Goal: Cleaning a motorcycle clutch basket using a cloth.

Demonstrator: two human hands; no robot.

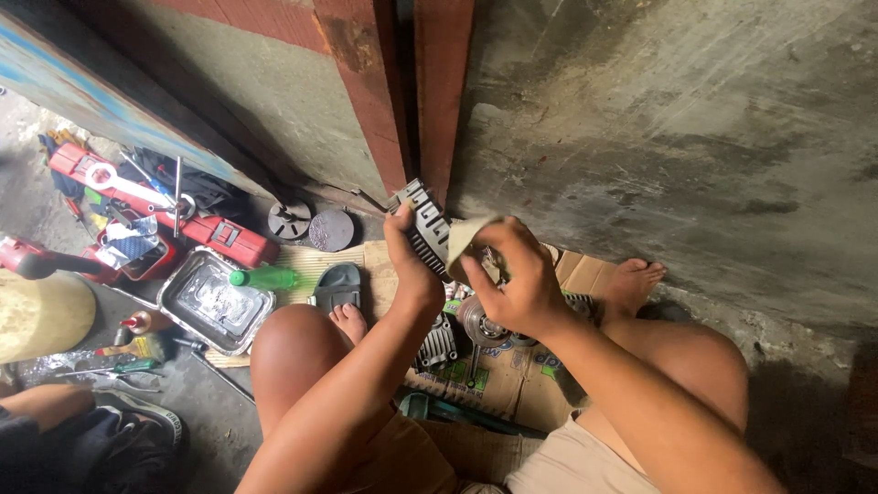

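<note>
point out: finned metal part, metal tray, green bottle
finned metal part (426,230), head view, on its dark ribbed face
metal tray (174,297), head view, on its left rim
green bottle (270,278), head view, on its body

Two hands (416,274), one finned metal part (423,224), one steel tray (212,302), one green bottle (263,278), two round discs (291,220)

wall: rough grey concrete (677,137), far and right
posts: red-brown wood (402,82), far centre
floor: grey concrete (206,407), cardboard (503,380) near centre

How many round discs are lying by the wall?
2: a lighter disc at the wall's foot and a dark disc just right of it. Others may be hidden among the tools.
</note>
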